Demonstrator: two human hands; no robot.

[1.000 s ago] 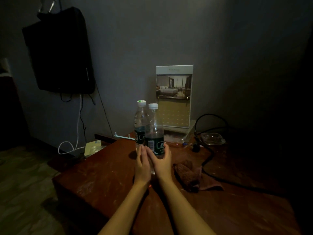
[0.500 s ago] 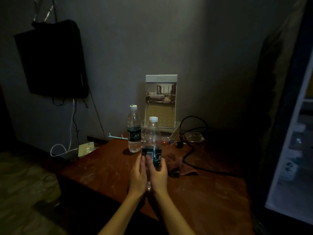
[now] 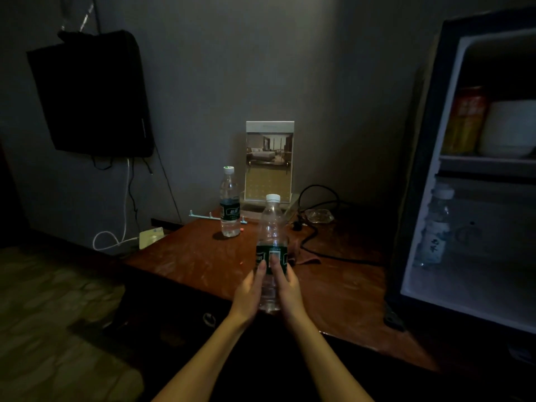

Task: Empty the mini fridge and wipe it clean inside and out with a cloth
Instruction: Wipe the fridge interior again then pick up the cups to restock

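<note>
The mini fridge (image 3: 412,213) stands open at the right end of the tabletop (image 3: 188,256). Inside it, an orange can (image 3: 464,120) and a white pot (image 3: 510,129) sit on the top shelf. 1 small bottle (image 3: 435,224) stands lower down. Left of the fridge, at the near edge, a clear water bottle (image 3: 271,224) is held upright between 2 hands. The left hand (image 3: 249,291) and the right hand (image 3: 290,288) press on its sides with fingers mostly straight. I cannot tell if it touches the wood. A brown cloth (image 3: 301,250) lies just behind it. Farther back stand another water bottle (image 3: 230,204) and a picture card (image 3: 269,161). A black cable (image 3: 319,250) runs across.
</note>
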